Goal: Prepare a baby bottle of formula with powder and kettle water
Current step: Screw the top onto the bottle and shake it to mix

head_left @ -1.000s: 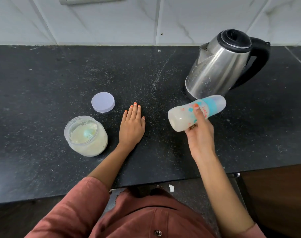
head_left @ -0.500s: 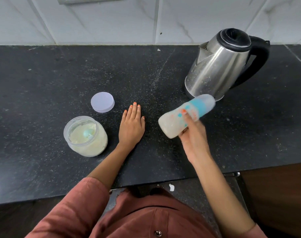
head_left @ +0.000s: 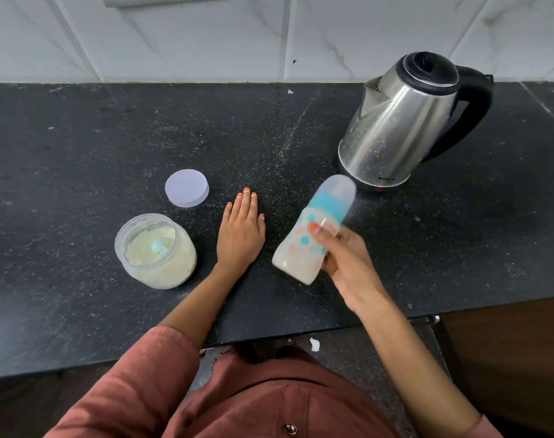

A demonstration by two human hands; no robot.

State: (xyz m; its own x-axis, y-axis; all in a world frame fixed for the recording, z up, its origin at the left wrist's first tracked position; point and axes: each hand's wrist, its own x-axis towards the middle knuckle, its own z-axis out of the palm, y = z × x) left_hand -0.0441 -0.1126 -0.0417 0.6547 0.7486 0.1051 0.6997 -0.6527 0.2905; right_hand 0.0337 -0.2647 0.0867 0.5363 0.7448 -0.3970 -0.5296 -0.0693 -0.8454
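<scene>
Holding a milky-looking baby bottle (head_left: pixel 304 248) tilted above the black countertop (head_left: pixel 79 137), just in front of the kettle (head_left: pixel 399 121).

Gripping it round the lower body with the right hand (head_left: pixel 348 267): one orange-nailed fingertip laid across the printed front, the rest curled in round the side and underneath, clamped on snug. Pointing the clear cap and blue collar up and away toward the kettle base, bottom end down toward the counter edge; bit blurry at the cap end. Resting the left hand (head_left: pixel 240 235) flat, palm down on the counter between the bottle and the open powder jar (head_left: pixel 155 251), fingers straight and pressed together, thumb slightly out, holding nothing. Over on the left, pale powder in the jar with a light blue scoop (head_left: pixel 160 246) sitting in it, and the lilac lid (head_left: pixel 187 191) lying loose just behind, touching neither jar nor hand.
</scene>
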